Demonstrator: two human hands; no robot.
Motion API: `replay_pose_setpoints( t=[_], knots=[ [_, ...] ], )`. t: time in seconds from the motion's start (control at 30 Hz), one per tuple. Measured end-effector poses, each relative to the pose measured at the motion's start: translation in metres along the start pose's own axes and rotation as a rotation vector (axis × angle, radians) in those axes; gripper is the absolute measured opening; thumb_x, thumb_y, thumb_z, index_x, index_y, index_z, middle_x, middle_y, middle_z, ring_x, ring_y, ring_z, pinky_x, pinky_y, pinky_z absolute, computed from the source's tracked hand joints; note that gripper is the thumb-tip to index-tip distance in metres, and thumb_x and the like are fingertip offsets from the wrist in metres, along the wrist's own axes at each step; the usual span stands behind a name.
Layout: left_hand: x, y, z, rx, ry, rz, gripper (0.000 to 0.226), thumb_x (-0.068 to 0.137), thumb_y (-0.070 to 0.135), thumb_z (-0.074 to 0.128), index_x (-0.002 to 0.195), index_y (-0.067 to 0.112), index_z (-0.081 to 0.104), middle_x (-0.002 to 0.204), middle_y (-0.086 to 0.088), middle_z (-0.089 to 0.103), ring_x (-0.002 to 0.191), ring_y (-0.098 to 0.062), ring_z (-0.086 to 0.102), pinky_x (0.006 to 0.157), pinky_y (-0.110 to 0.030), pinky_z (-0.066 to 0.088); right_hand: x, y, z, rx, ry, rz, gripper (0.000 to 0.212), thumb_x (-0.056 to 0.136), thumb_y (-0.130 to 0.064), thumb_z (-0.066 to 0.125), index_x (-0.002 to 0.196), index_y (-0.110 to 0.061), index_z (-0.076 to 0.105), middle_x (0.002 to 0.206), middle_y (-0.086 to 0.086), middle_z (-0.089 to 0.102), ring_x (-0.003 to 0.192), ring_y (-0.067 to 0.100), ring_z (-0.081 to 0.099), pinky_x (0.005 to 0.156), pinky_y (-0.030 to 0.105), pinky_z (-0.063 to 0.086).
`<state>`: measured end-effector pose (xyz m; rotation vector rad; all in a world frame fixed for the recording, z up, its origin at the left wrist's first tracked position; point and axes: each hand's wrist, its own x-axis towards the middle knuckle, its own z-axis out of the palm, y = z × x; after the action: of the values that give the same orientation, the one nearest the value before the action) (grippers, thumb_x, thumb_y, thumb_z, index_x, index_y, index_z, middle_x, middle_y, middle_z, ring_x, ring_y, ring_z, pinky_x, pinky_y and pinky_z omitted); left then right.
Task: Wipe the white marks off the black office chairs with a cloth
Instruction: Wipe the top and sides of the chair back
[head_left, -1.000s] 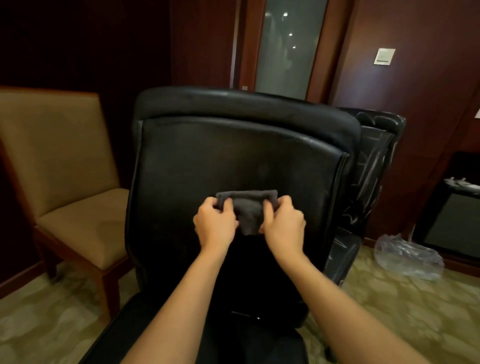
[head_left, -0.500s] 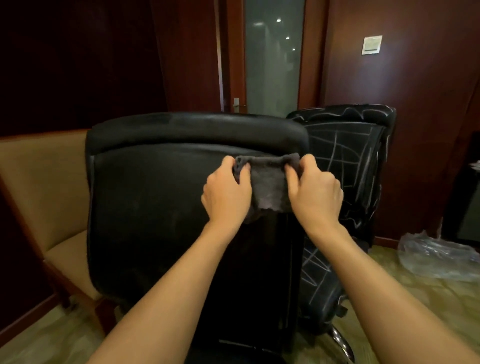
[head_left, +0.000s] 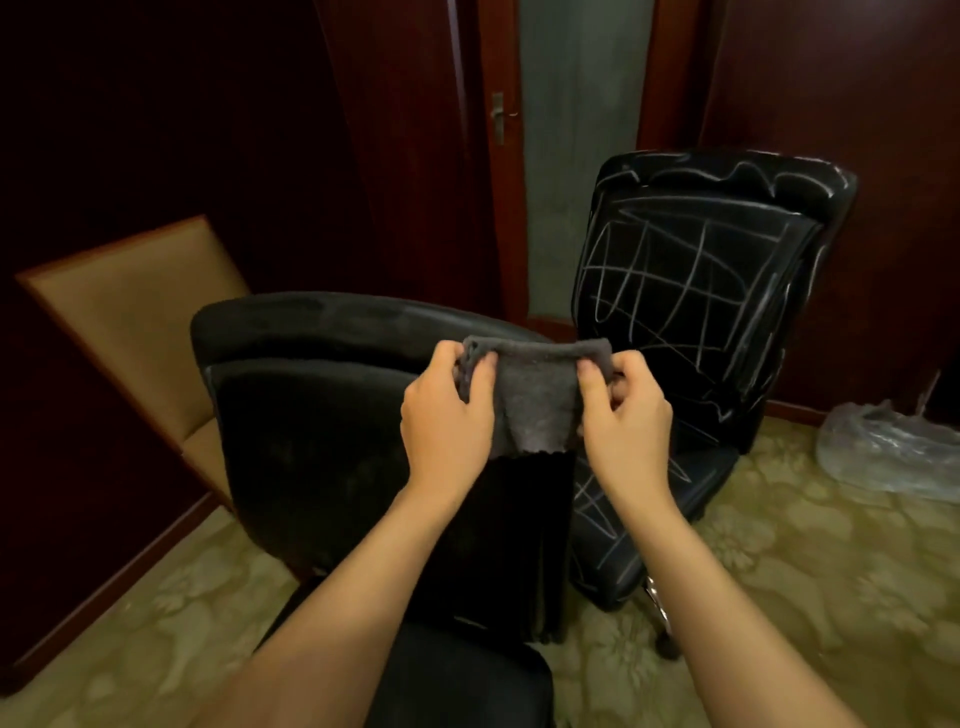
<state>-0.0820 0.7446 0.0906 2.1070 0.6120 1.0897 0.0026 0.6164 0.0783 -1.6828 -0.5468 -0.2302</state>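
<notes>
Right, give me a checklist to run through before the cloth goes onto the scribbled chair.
1. Cloth held: ok, left hand and right hand each pinch a top corner.
2. Cloth spread flat: not ok, its lower part hangs bunched.
3. White marks present on far chair: ok, lines cover backrest and seat.
4. Near chair done: ok on the back, front cannot tell.
5. Cloth touching far chair: not ok, it hangs apart.

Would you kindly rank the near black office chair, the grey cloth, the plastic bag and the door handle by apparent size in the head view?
1. Near black office chair
2. Plastic bag, though farther off
3. Grey cloth, close to the bag
4. Door handle
</notes>
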Motion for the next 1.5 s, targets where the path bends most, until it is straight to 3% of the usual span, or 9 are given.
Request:
replay_pose_setpoints(
  t=[0.13, 0.3, 0.47, 0.63, 0.8, 1.07, 1.17, 1.33, 1.5],
  knots=[
    [0.026, 0.012, 0.0, -0.05, -0.075, -0.198, 0.025, 0.098, 0.043, 0.058, 0.086, 0.022, 0.057, 0.075, -0.001, 0.065, 0.069, -0.019, 0.063, 0.067, -0.052, 0.056, 0.039, -0.02, -0.003, -0.07, -0.124, 0.083, 0.017, 0.098, -0.036, 0.057, 0.089, -0.022, 0.055, 0.064, -0.004, 0.058, 0.063, 0.015, 0.06, 0.063, 0.04, 0.052],
    [0.016, 0.023, 0.005, -0.125, -0.15, -0.379, 0.016, 0.098, 0.046, 0.055, 0.091, 0.031, 0.056, 0.092, 0.006, 0.069, 0.092, -0.014, 0.068, 0.08, -0.047, 0.059, 0.063, -0.016, -0.001, 0.136, -0.467, 0.508, 0.034, 0.097, -0.039, 0.058, 0.094, -0.009, 0.072, 0.086, 0.008, 0.076, 0.084, 0.022, 0.073, 0.084, 0.043, 0.056],
    [0.006, 0.038, -0.006, -0.154, -0.153, -0.424, 0.018, 0.098, 0.038, 0.06, 0.089, 0.022, 0.06, 0.086, 0.002, 0.07, 0.081, -0.011, 0.07, 0.076, -0.042, 0.061, 0.061, -0.02, -0.011, 0.053, -0.522, 0.47, 0.041, 0.097, -0.033, 0.054, 0.092, 0.006, 0.069, 0.089, 0.023, 0.072, 0.09, 0.042, 0.068, 0.07, 0.04, 0.049],
    [-0.019, 0.066, -0.023, -0.196, -0.242, -0.414, 0.029, 0.081, 0.058, 0.07, 0.085, 0.03, 0.061, 0.084, 0.007, 0.071, 0.081, -0.008, 0.07, 0.073, -0.039, 0.06, 0.019, -0.04, -0.047, -0.087, -0.44, 0.411, 0.028, 0.098, -0.032, 0.053, 0.084, -0.017, 0.072, 0.079, 0.005, 0.073, 0.078, 0.02, 0.069, 0.064, 0.03, 0.05],
    [-0.037, 0.082, -0.018, -0.188, -0.236, -0.462, 0.025, 0.086, 0.045, 0.072, 0.078, 0.025, 0.061, 0.081, 0.005, 0.07, 0.082, -0.014, 0.069, 0.075, -0.046, 0.06, 0.016, -0.06, -0.073, -0.302, -0.356, 0.284, 0.028, 0.09, -0.042, 0.065, 0.079, -0.017, 0.061, 0.067, 0.001, 0.064, 0.066, 0.016, 0.061, 0.061, 0.037, 0.048],
    [-0.032, 0.083, -0.027, -0.238, -0.321, -0.472, 0.021, 0.088, 0.041, 0.072, 0.084, 0.021, 0.066, 0.085, 0.004, 0.072, 0.086, -0.014, 0.07, 0.075, -0.037, 0.06, 0.017, -0.056, -0.067, -0.049, -0.462, 0.529, 0.019, 0.099, -0.023, 0.057, 0.091, -0.012, 0.069, 0.086, 0.008, 0.073, 0.082, 0.022, 0.07, 0.074, 0.036, 0.055],
    [-0.026, 0.083, -0.021, -0.196, -0.261, -0.528, 0.021, 0.086, 0.047, 0.072, 0.084, 0.026, 0.067, 0.086, 0.004, 0.072, 0.087, -0.016, 0.07, 0.078, -0.044, 0.06, 0.023, -0.057, -0.061, -0.018, -0.484, 0.511, 0.021, 0.1, -0.022, 0.057, 0.081, -0.016, 0.063, 0.074, 0.0, 0.067, 0.07, 0.012, 0.063, 0.063, 0.024, 0.049],
    [0.007, 0.082, -0.01, -0.096, -0.02, -0.603, 0.025, 0.086, 0.044, 0.072, 0.076, 0.023, 0.063, 0.08, 0.001, 0.07, 0.079, -0.019, 0.068, 0.079, -0.048, 0.059, 0.042, -0.047, -0.026, 0.026, -0.473, 0.455, 0.018, 0.097, -0.029, 0.059, 0.084, -0.018, 0.063, 0.085, 0.005, 0.07, 0.084, 0.021, 0.069, 0.076, 0.039, 0.054],
    [0.005, 0.103, 0.002, 0.126, 0.028, -0.61, 0.024, 0.091, 0.046, 0.064, 0.082, 0.025, 0.058, 0.083, 0.003, 0.065, 0.087, -0.023, 0.064, 0.081, -0.043, 0.054, 0.065, -0.033, -0.03, 0.08, -0.734, 0.431, 0.017, 0.098, -0.022, 0.058, 0.083, -0.016, 0.062, 0.075, 0.0, 0.066, 0.074, 0.013, 0.063, 0.066, 0.027, 0.048]
  ],
)
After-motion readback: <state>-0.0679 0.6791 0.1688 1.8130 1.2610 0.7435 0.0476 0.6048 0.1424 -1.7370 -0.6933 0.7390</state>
